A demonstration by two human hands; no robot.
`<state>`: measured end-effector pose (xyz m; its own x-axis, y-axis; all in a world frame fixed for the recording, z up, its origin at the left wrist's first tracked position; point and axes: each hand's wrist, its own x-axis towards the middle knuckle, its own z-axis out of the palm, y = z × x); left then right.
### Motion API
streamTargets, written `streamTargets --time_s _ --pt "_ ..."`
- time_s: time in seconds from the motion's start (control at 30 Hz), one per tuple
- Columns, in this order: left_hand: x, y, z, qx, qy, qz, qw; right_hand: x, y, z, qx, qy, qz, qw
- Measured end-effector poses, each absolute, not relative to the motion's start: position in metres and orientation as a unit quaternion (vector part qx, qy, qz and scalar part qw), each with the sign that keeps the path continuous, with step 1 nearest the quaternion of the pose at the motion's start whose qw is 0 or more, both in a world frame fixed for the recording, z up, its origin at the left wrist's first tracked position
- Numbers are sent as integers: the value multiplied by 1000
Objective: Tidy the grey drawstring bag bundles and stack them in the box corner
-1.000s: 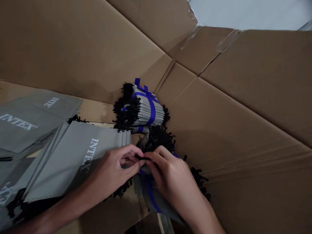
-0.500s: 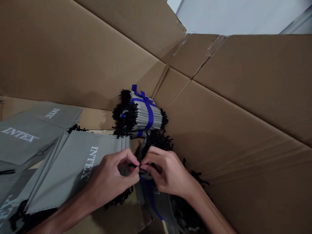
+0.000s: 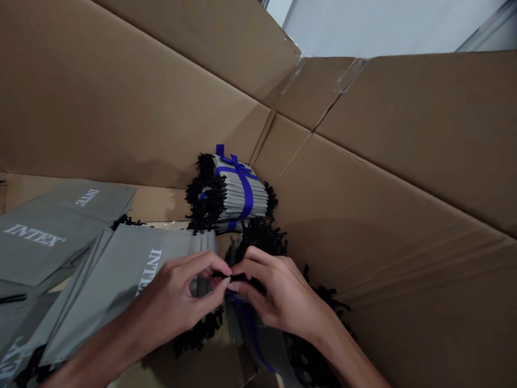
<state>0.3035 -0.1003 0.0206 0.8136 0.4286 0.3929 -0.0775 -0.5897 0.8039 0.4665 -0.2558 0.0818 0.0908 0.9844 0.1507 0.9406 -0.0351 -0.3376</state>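
left hand (image 3: 191, 291) + right hand (image 3: 277, 291) both pinching some black cord (image 3: 242, 277) | grey INTEX pouches (image 3: 121, 264) off left | blue-tied bundle (image 3: 233, 196) chilling far side

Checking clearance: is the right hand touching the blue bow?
Apart: the head view shows a gap, with black strands between the right hand and blue bow.

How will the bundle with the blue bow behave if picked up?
The bundle likely lifts as one block: blue ribbon crosses it. Black tufts stick out, so may flop or snag. Its layered, boxy shape probably won't roll.
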Motion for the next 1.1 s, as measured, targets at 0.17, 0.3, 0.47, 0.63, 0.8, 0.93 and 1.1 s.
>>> streamTargets --time_s 0.17,0.3,0.47,0.63,0.8,0.93,1.1 --pt "303 -105 18 851 98 294 424 465 -255 79 -704 -680 65 193" --pt "307 -107 15 830 114 295 460 462 -254 78 -697 -689 68 187" --pt "304 -105 14 808 126 241 523 463 -255 78 -706 -679 59 194" --pt "296 -95 22 799 111 152 572 463 -264 84 -715 -666 87 196" --pt "298 -87 20 795 158 181 557 460 -277 84 -720 -660 76 202" --pt "304 -90 12 813 176 231 504 460 -279 82 -715 -656 78 227" --pt "301 -87 14 837 182 224 464 461 -280 80 -717 -644 102 247"
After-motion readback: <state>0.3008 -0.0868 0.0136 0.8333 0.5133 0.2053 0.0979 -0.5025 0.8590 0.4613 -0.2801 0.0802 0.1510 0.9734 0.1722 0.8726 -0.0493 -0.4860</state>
